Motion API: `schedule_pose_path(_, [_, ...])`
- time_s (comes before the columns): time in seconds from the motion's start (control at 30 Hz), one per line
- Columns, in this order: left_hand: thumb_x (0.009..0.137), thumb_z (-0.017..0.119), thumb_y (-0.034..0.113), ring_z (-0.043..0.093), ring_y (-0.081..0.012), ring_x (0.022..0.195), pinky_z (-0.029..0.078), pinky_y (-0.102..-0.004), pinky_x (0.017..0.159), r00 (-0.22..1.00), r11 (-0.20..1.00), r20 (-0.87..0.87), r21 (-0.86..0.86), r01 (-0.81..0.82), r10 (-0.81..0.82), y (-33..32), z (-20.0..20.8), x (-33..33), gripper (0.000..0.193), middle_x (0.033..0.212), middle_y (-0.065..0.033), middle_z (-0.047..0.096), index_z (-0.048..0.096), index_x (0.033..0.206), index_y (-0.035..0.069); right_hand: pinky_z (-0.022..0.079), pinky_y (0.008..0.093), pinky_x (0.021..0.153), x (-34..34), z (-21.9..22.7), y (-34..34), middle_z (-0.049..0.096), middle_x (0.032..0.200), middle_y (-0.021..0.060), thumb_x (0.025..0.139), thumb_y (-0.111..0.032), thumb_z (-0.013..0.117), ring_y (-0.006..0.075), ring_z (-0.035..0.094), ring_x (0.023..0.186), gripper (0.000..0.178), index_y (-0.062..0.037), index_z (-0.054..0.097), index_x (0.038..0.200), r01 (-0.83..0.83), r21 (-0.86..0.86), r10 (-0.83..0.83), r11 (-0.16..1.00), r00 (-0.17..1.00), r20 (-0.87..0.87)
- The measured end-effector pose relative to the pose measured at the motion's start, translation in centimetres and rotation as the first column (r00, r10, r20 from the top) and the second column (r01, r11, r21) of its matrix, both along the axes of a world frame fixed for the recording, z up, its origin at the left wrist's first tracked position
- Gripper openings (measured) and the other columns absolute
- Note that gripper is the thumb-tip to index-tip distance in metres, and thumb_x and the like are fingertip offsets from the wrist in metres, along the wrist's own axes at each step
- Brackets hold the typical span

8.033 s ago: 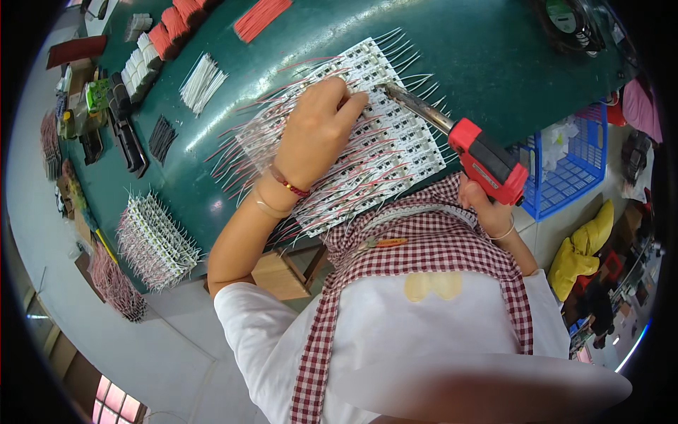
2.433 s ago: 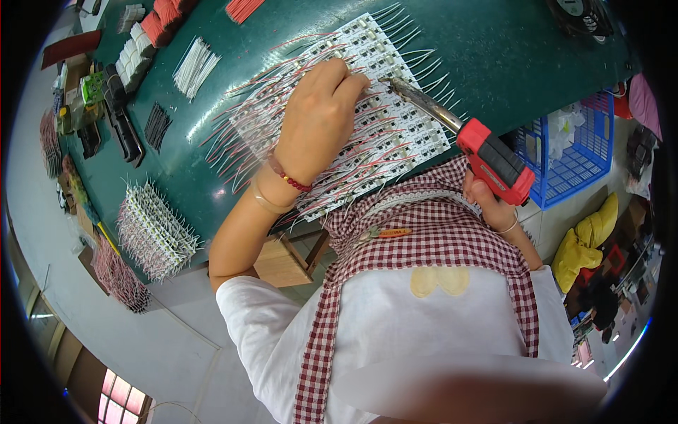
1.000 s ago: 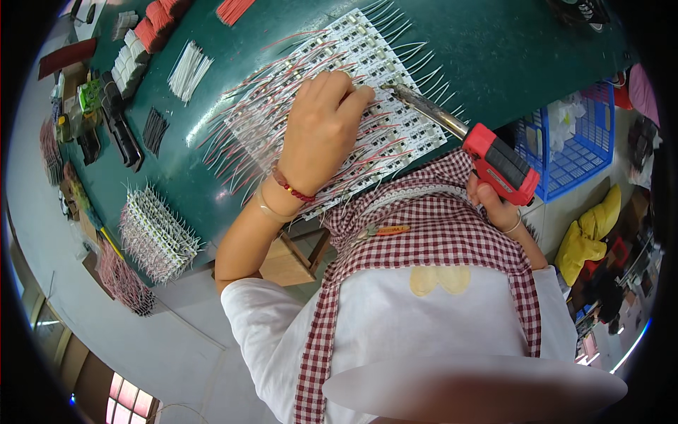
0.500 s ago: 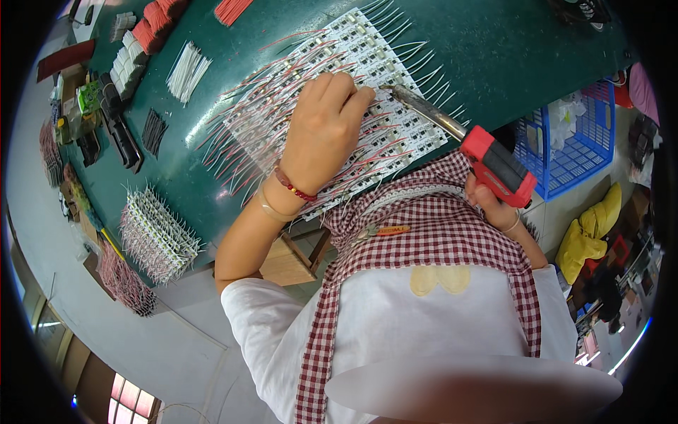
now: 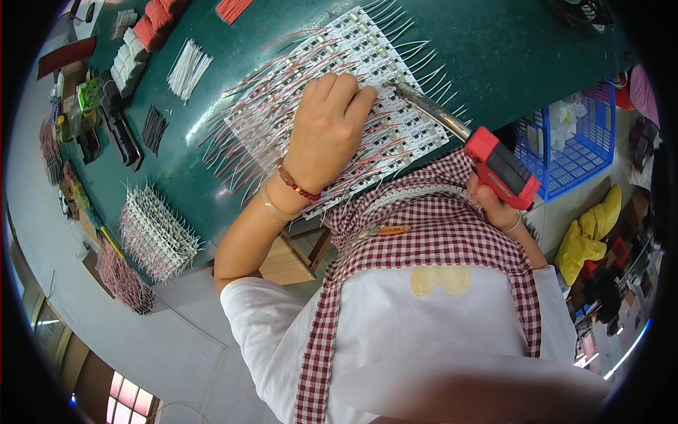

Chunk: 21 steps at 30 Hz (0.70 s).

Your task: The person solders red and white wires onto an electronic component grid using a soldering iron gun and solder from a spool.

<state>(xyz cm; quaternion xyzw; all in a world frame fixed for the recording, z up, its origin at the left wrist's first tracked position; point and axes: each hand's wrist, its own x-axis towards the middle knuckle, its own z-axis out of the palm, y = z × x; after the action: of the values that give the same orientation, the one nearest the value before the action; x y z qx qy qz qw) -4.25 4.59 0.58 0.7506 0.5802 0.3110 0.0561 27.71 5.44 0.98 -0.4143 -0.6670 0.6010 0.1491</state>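
Head view: tip of soldering gun (image 5: 503, 168) edged slightly right; we judge the same patch in work; right hand (image 5: 496, 209) grips its red-black body; left hand (image 5: 328, 121) curls over flat white circuit panel (image 5: 374, 53) on glossy green table (image 5: 494, 56), whether pinching anything we cannot tell; thin curved red, white wires (image 5: 236, 145) fringe panel

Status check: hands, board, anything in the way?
Left hand over white circuit board, grasp hidden. Right hand gripping red soldering gun, tip over board. Wires crowding around.
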Motion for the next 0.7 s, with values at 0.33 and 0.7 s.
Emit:
schedule_pose_path(0.33, [0.070,0.068,-0.002,0.051,-0.0241,0.072,0.042,-0.0356,0.065,1.000,1.000,-0.030,0.000,-0.006,0.006,-0.1,0.1,0.1,0.019,0.075,-0.0074,0.048,0.064,0.088,0.003,0.038,0.0231,0.058,-0.1,0.7,-0.1,0.051,0.070,0.0024,0.090,-0.049,0.058,0.0095,0.048,0.063,0.046,-0.0028,0.054,0.083,0.047,-0.037,-0.047,0.998,0.999,0.020])
schedule_pose_path(0.7, [0.071,0.067,-0.002,0.050,-0.0240,0.072,0.042,-0.0358,0.065,0.999,1.000,-0.038,-0.005,-0.012,0.012,-0.2,-0.1,0.2,0.019,0.075,-0.0073,0.047,0.064,0.088,0.003,0.050,0.0293,0.066,-0.6,0.3,0.7,0.066,0.083,0.0095,0.079,-0.013,0.067,0.0206,0.064,0.071,0.020,0.0000,0.066,0.094,0.010,0.067,-0.008,0.998,1.000,-0.028])
